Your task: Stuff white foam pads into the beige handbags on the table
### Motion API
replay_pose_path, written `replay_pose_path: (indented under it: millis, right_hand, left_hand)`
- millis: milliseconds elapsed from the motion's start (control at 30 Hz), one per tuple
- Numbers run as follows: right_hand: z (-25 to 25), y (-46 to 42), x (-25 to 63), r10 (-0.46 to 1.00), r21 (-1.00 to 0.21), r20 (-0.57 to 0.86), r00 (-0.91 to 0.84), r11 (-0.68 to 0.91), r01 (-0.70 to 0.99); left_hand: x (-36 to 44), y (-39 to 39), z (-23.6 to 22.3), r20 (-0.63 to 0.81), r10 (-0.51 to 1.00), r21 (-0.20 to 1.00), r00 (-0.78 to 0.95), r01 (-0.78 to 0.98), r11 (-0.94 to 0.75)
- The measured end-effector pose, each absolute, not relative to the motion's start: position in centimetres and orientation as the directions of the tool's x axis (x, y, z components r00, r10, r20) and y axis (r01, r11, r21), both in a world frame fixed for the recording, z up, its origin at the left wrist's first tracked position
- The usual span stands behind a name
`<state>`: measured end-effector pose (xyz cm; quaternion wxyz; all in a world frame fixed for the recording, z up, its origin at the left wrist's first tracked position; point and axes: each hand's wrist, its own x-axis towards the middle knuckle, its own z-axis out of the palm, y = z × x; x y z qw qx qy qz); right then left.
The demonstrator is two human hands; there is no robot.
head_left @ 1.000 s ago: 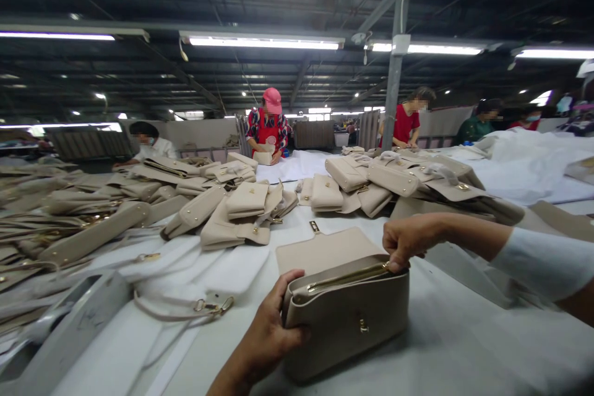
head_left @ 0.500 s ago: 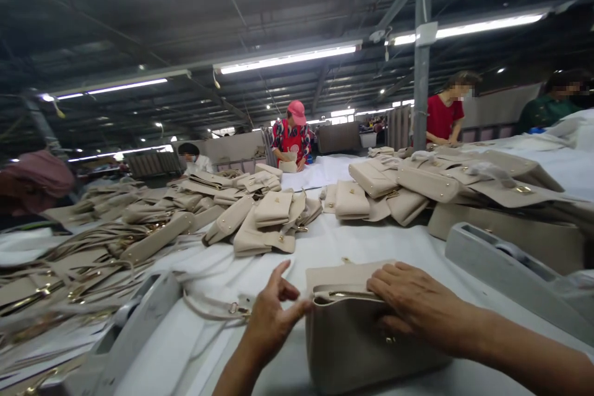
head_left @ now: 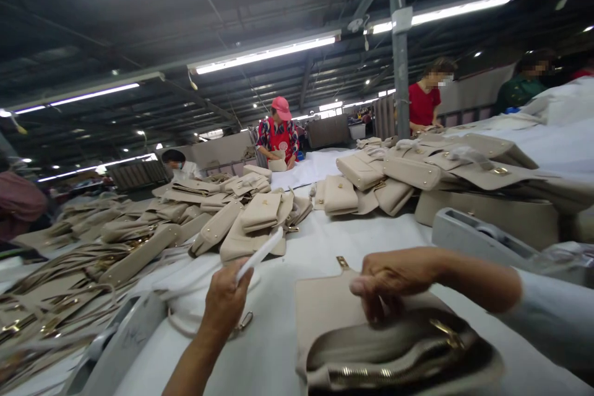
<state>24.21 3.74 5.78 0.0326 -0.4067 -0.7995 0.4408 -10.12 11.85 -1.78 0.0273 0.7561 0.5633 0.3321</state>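
Note:
A beige handbag [head_left: 371, 352] lies in front of me on the white table cover, its top open and its gold zipper showing. My right hand [head_left: 390, 281] curls over the bag's opened flap [head_left: 325, 303], fingers bent down at the bag's mouth. Left of the bag, my left hand [head_left: 227, 300] is closed on a thin white strip [head_left: 260, 253] that sticks up and to the right. A beige strap with gold clasps [head_left: 241, 323] lies on the table just below that hand.
Piles of beige bags [head_left: 250, 216] and flaps [head_left: 417, 176] cover the table beyond. A grey tray [head_left: 477, 238] sits at right, another grey tray [head_left: 116, 346] at left. Several people work at the far side, one in a pink cap [head_left: 278, 133].
The bag has tipped toward me and its mouth has opened. My left hand left the bag and picked up the white strip. My right hand moved from flat on the bag to its flap.

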Motion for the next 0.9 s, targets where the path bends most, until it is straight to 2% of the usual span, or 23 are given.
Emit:
replay_pose_path:
  millis: [67, 100, 167, 267, 367, 400, 467, 567, 633, 700, 800, 900]
  right_hand:
    - [4.5, 4.7, 22.5, 0.612, -0.833, -0.395, -0.686, 0.076, 0.548]
    - [3.6, 5.0, 21.4, 0.681, -0.865, -0.344, -0.647, 0.039, 0.500]
    - [1.8, 5.2, 19.4, 0.892, -0.934, -0.073, -0.446, 0.096, 0.345]
    - [0.9, 5.4, 18.1, 0.974, -0.976, 0.194, -0.118, 0.204, 0.080]
    - [1.8, 5.5, 19.0, 0.935, -0.940, 0.315, 0.160, 0.331, -0.083]
    - [2.2, 5.4, 19.4, 0.928, -0.929, 0.330, 0.173, 0.352, -0.114]
    - [2.5, 5.1, 19.9, 0.950, -0.930, 0.311, 0.022, 0.309, -0.200]
    - [2.2, 4.6, 19.9, 0.925, -0.922, 0.292, -0.244, 0.205, -0.329]
    - [1.9, 4.6, 19.7, 0.925, -0.905, 0.320, -0.205, 0.234, -0.357]
    - [1.9, 4.9, 19.6, 0.921, -0.879, 0.384, -0.059, 0.346, -0.327]
    - [2.3, 5.1, 19.6, 0.860, -0.827, 0.504, 0.080, 0.507, -0.243]
    - [2.9, 4.4, 19.7, 0.776, -0.771, 0.631, 0.024, 0.630, -0.098]
  left_hand:
    - [-8.6, 9.9, 0.8, 0.459, 0.889, 0.727, -0.015, 0.582, -0.365]
    - [-7.7, 8.8, 1.8, 0.410, 0.911, 0.840, -0.036, 0.405, -0.362]
    - [-5.9, 6.7, 3.3, 0.318, 0.948, 0.936, 0.034, 0.145, -0.319]
    - [-4.3, 5.0, 4.3, 0.283, 0.954, 0.957, 0.094, 0.031, -0.287]
    - [-4.1, 4.6, 4.9, 0.309, 0.951, 0.950, 0.019, -0.065, -0.307]
    - [-4.0, 4.6, 5.1, 0.311, 0.950, 0.947, 0.010, -0.089, -0.309]
    - [-3.6, 4.6, 5.5, 0.329, 0.944, 0.944, 0.038, -0.049, -0.327]
    - [-2.0, 4.1, 5.8, 0.477, 0.877, 0.853, 0.062, 0.206, -0.479]
    - [-0.5, 3.6, 5.7, 0.595, 0.801, 0.749, 0.058, 0.321, -0.580]
    - [1.2, 3.0, 5.3, 0.621, 0.777, 0.722, 0.102, 0.312, -0.617]
    - [3.8, 2.2, 4.8, 0.568, 0.797, 0.760, 0.205, 0.243, -0.603]
    - [6.4, 1.8, 5.1, 0.511, 0.843, 0.836, 0.170, 0.129, -0.533]
